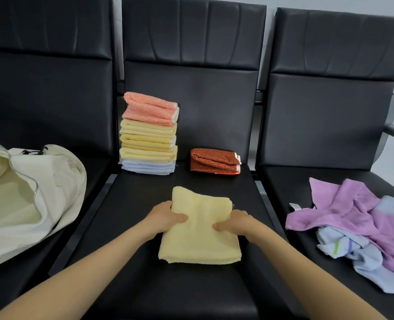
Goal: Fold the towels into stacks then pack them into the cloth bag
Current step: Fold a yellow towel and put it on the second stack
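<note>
Seats (191,112) of black padding, three in a row: left seat (52,100), middle seat (180,296), right seat (330,123). Cream cloth bag (52,181) slumped on the left seat, mouth gaping open. Loose heap on the right seat: purple towel (344,209) draped over pale blue towels (364,257), all unfolded. Tall stack (148,135) of folded towels at the back left of the middle seat, salmon on top, yellow beneath, pale blue lowest. Folded yellow towel (200,236) flat at the middle seat's centre, gripped at both side edges. Rust-orange folded towel (214,160) near the stack's right, apart from it. Left hand (166,218) and right hand (235,224) each with thumb pressed on top of the yellow cloth, other fingers curled around its edge, mostly hidden.
</note>
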Demonstrator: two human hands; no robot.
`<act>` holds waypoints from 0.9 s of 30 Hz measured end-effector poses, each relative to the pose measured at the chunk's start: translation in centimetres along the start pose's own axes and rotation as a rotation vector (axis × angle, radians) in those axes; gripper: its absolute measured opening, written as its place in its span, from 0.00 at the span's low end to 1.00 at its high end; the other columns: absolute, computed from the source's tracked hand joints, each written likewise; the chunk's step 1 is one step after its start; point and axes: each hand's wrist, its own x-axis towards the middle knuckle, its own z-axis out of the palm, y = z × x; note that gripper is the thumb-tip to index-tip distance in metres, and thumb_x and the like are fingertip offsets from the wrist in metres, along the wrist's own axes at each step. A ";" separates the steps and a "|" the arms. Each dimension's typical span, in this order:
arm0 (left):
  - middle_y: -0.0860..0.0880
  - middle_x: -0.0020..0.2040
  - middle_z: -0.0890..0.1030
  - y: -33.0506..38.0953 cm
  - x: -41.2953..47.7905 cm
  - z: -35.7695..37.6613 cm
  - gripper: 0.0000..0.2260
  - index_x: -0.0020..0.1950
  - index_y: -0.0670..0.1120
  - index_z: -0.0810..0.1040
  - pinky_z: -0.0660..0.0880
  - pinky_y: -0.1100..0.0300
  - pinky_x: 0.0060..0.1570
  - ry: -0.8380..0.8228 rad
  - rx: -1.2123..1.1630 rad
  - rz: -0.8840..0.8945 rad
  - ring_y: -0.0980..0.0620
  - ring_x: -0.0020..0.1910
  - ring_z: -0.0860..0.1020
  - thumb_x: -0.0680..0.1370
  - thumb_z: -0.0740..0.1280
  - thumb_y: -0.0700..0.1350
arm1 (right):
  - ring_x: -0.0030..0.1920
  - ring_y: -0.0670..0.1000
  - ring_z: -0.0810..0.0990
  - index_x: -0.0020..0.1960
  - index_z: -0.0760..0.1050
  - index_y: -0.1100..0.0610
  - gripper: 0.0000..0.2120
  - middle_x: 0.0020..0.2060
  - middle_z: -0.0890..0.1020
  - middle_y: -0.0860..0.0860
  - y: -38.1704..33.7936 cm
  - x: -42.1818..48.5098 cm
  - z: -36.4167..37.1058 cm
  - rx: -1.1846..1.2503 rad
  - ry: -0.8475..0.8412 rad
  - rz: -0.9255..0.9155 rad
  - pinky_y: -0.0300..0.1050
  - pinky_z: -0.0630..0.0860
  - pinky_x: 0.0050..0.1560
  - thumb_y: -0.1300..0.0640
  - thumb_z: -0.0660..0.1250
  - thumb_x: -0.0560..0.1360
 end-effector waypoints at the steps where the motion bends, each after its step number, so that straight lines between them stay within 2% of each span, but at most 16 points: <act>1: 0.51 0.53 0.78 0.2 -0.2 -0.3 0.15 0.57 0.47 0.71 0.74 0.62 0.41 -0.021 -0.092 -0.010 0.54 0.50 0.78 0.74 0.71 0.49 | 0.64 0.53 0.72 0.69 0.68 0.56 0.28 0.65 0.73 0.52 0.0 0.0 -0.3 0.147 -0.014 -0.020 0.47 0.71 0.63 0.45 0.68 0.74; 4: 0.47 0.56 0.80 0.2 -0.1 -1.5 0.28 0.64 0.45 0.67 0.78 0.52 0.51 -0.040 -0.335 -0.014 0.50 0.53 0.80 0.70 0.75 0.52 | 0.57 0.52 0.78 0.68 0.66 0.58 0.26 0.59 0.77 0.53 0.0 0.2 -1.4 0.547 -0.004 -0.067 0.49 0.75 0.59 0.52 0.69 0.74; 6: 0.44 0.58 0.79 0.5 -0.4 -2.3 0.28 0.67 0.54 0.61 0.77 0.51 0.54 -0.023 -0.496 0.063 0.48 0.55 0.80 0.74 0.73 0.46 | 0.54 0.53 0.80 0.69 0.61 0.56 0.26 0.60 0.76 0.54 -0.1 -0.2 -2.3 0.827 0.010 -0.153 0.50 0.78 0.55 0.57 0.68 0.76; 7: 0.44 0.59 0.79 0.7 -0.7 -2.8 0.26 0.67 0.58 0.61 0.77 0.53 0.53 -0.043 -0.563 0.111 0.48 0.55 0.80 0.76 0.71 0.43 | 0.53 0.54 0.80 0.70 0.60 0.49 0.26 0.60 0.76 0.54 -0.1 -0.5 -2.7 0.934 0.009 -0.210 0.50 0.79 0.52 0.60 0.67 0.77; 8: 0.44 0.59 0.79 1.1 -1.1 -3.2 0.24 0.67 0.59 0.64 0.77 0.56 0.52 -0.071 -0.594 0.159 0.49 0.56 0.80 0.77 0.69 0.40 | 0.53 0.54 0.81 0.68 0.60 0.42 0.25 0.59 0.77 0.54 -0.2 -1.0 -3.0 0.997 0.000 -0.273 0.49 0.79 0.50 0.62 0.65 0.78; 9: 0.46 0.61 0.79 1.4 -1.6 -3.6 0.22 0.66 0.57 0.69 0.77 0.58 0.51 -0.106 -0.572 0.207 0.50 0.57 0.79 0.77 0.68 0.39 | 0.52 0.53 0.81 0.67 0.64 0.42 0.23 0.59 0.78 0.55 -0.3 -1.4 -3.4 1.007 -0.020 -0.336 0.50 0.79 0.50 0.64 0.62 0.79; 10: 0.47 0.62 0.78 1.6 -1.8 -3.9 0.22 0.66 0.55 0.71 0.77 0.60 0.51 -0.123 -0.523 0.243 0.52 0.58 0.78 0.76 0.69 0.37 | 0.53 0.53 0.80 0.66 0.70 0.45 0.20 0.59 0.79 0.55 -0.4 -1.7 -3.6 1.005 -0.044 -0.389 0.50 0.79 0.52 0.65 0.61 0.80; 12: 0.50 0.62 0.76 1.8 -2.4 -4.3 0.28 0.67 0.54 0.71 0.76 0.63 0.50 -0.107 -0.367 0.293 0.54 0.59 0.76 0.72 0.72 0.35 | 0.54 0.53 0.80 0.61 0.77 0.51 0.17 0.60 0.79 0.56 -0.4 -2.2 -3.9 0.994 -0.099 -0.469 0.50 0.78 0.55 0.67 0.62 0.78; 14: 0.54 0.64 0.73 1.7 -2.6 -4.5 0.33 0.70 0.55 0.68 0.74 0.64 0.53 -0.025 -0.176 0.340 0.56 0.60 0.73 0.70 0.74 0.35 | 0.57 0.54 0.80 0.59 0.79 0.52 0.18 0.60 0.79 0.55 -0.2 -2.2 -4.1 0.977 -0.136 -0.509 0.50 0.78 0.55 0.69 0.66 0.74; 17: 0.54 0.64 0.69 1.6 -2.6 -4.2 0.32 0.71 0.57 0.68 0.67 0.61 0.58 0.149 -0.001 0.421 0.54 0.63 0.68 0.70 0.74 0.38 | 0.57 0.54 0.79 0.58 0.79 0.53 0.21 0.58 0.79 0.54 -0.3 -2.4 -3.9 0.906 -0.123 -0.559 0.46 0.80 0.51 0.71 0.71 0.69; 20: 0.53 0.61 0.69 1.7 -2.5 -3.8 0.32 0.71 0.55 0.68 0.65 0.61 0.58 0.261 0.088 0.470 0.54 0.61 0.67 0.71 0.74 0.41 | 0.54 0.50 0.78 0.57 0.77 0.49 0.26 0.57 0.77 0.51 -0.7 -2.4 -3.5 0.789 0.030 -0.605 0.39 0.79 0.48 0.72 0.73 0.66; 23: 0.51 0.58 0.69 1.9 -2.4 -3.5 0.32 0.73 0.54 0.67 0.64 0.62 0.55 0.318 0.190 0.477 0.55 0.58 0.67 0.71 0.73 0.42 | 0.54 0.44 0.75 0.60 0.74 0.44 0.28 0.54 0.77 0.44 -1.0 -2.5 -3.3 0.458 0.277 -0.609 0.34 0.73 0.49 0.65 0.75 0.66; 27: 0.51 0.53 0.67 2.1 -2.2 -3.5 0.28 0.71 0.52 0.68 0.65 0.63 0.51 0.332 0.333 0.468 0.54 0.53 0.68 0.73 0.71 0.43 | 0.50 0.46 0.73 0.61 0.74 0.49 0.23 0.51 0.76 0.47 -1.1 -2.2 -2.8 0.176 0.487 -0.628 0.33 0.68 0.46 0.61 0.75 0.68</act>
